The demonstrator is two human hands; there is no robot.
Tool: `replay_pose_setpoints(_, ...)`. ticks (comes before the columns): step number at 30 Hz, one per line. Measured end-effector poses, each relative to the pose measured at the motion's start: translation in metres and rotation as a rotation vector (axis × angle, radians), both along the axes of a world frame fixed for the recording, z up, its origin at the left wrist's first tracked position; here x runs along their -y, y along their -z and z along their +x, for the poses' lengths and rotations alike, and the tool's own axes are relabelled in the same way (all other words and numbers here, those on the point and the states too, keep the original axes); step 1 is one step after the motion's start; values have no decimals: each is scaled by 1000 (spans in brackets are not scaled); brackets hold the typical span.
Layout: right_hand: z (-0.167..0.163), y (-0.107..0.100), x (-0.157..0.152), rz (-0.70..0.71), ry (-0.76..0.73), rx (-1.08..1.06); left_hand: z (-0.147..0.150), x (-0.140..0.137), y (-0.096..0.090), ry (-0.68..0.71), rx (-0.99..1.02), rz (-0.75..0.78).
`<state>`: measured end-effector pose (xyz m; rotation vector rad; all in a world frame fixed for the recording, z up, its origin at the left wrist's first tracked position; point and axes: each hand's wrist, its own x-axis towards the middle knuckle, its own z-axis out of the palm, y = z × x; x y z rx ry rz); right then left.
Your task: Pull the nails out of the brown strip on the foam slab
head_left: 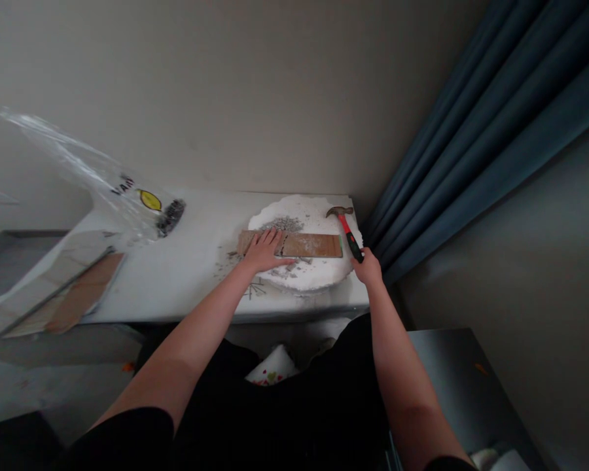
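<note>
My left hand (267, 251) lies flat with its fingers spread on the left part of a wooden plank (311, 245), which has a dark crack across it beside my fingers. The plank rests on a round white slab (319, 278) with a rough edge. My right hand (368, 267) is wrapped around the black and red handle of a claw hammer (345, 226), whose head lies at the slab's upper right, apart from the plank. Grey chips (287, 224) are scattered behind the plank and in front of it.
A clear plastic bag (108, 183) with dark bits at its bottom stands on the left of the white table (196, 261). Flat brown boards (83, 294) lie at the table's left end. Several nail-like pieces (254, 288) lie near the front edge. A blue curtain (451, 150) hangs at the right.
</note>
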<state>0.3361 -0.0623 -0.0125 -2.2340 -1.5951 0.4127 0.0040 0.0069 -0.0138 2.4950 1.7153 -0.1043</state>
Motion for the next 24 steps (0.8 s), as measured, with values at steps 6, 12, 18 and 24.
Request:
replay_pose_setpoints(6,1,2,0,13,-9,6,-1,-1,2,6,14,-2)
replay_pose_setpoints(12,-1,1,0,20,-10,-2,1,1,4,-12,13,9)
replay_pose_setpoints(18,-2,0,0,3,-16,14,-1,-1,7,-19,59,7)
replay_pose_setpoints(24,1,7,-2,-43,-30,25,2,3,2,-10,96,-12)
